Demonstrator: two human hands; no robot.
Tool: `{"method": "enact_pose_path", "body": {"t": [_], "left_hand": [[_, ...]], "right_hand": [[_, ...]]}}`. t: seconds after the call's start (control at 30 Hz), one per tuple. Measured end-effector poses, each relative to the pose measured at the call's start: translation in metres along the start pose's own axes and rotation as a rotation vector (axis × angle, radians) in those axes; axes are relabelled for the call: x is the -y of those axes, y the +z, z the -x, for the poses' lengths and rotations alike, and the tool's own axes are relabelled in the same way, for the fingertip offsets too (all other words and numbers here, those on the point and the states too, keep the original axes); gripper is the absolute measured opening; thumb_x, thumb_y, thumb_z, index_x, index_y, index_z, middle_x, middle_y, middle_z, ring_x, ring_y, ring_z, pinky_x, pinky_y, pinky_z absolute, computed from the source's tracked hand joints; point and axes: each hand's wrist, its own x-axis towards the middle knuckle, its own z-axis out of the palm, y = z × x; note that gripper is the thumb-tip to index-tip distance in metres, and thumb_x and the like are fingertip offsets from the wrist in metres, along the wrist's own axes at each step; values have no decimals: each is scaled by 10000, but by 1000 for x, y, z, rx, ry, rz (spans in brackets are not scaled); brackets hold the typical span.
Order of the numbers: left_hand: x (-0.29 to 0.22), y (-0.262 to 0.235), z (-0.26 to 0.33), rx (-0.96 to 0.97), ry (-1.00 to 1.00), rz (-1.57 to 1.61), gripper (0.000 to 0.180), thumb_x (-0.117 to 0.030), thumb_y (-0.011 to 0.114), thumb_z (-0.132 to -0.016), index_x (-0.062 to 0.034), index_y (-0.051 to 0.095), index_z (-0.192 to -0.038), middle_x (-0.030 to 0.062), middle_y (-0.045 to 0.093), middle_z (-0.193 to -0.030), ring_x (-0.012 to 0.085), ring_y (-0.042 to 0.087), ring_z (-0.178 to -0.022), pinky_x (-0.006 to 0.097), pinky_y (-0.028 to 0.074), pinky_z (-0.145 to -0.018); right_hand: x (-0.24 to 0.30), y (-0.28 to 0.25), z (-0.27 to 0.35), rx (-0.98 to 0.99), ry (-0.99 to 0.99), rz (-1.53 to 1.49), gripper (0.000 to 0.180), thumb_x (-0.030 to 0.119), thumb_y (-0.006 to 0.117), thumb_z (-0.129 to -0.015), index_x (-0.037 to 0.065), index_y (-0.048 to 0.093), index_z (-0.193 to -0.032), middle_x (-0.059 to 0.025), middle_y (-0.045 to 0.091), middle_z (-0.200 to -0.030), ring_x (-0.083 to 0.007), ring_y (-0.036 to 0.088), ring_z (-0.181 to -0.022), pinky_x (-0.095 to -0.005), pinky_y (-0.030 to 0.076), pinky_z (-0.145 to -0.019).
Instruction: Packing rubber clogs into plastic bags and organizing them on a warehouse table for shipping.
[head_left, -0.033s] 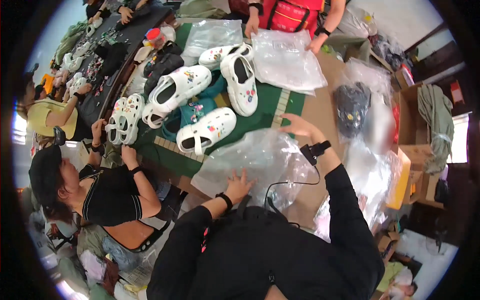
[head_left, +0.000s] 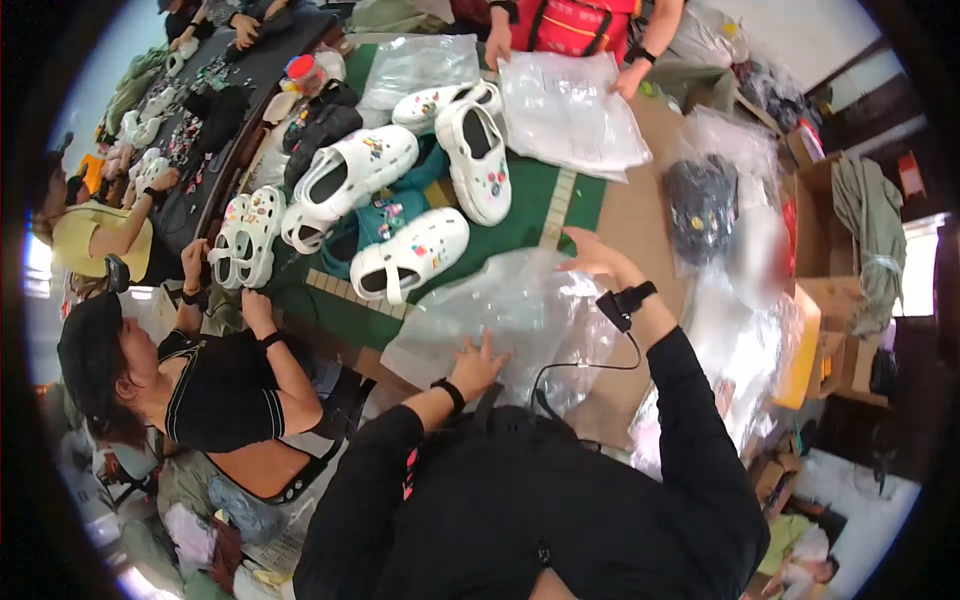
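A clear plastic bag [head_left: 480, 305] lies flat on the table right in front of me. On its near left part rests my left hand [head_left: 477, 370], fingers spread and a little blurred. My right hand [head_left: 597, 254] reaches over the bag's far right edge with its fingers stretched out; nothing shows in its grasp. Just beyond the bag is a white clog [head_left: 425, 245] with colourful charms, its heel strap toward me. More white clogs [head_left: 475, 165] and a teal clog [head_left: 392, 218] are heaped behind it.
Across the table a person in red holds clear bags [head_left: 575, 115]. At left, another person handles a pair of white clogs [head_left: 262, 235]. A bagged black item [head_left: 703, 210] lies at right, before cardboard boxes [head_left: 828, 240]. A green mat [head_left: 530, 205] covers part of the table.
The whole picture has shifted very slightly. My left hand's fingers have moved a touch forward over the bag; my right hand stays at its far edge.
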Motion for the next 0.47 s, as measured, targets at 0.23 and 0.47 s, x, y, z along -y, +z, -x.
{"method": "enact_pose_path", "body": {"t": [0.23,0.47], "left_hand": [[16,-53,2,290,52,231,697,-300,662,-716,-214,340,-1328,246,261,-1349,421,359,-1176,539,394,-865],[70,-56,24,-487,-452,195,828,-501,651,-697,-149,274,-1345,113,212,-1398,338,209,-1284,605,152,-988]], "right_hand": [[16,54,31,68,278,-342,448,245,685,-714,22,545,-1077,-160,546,-1128,-279,532,-1018,-349,415,-860],[58,66,28,85,14,-645,235,170,633,-764,39,616,-959,-152,573,-1073,-245,526,-1022,-319,386,-914]]}}
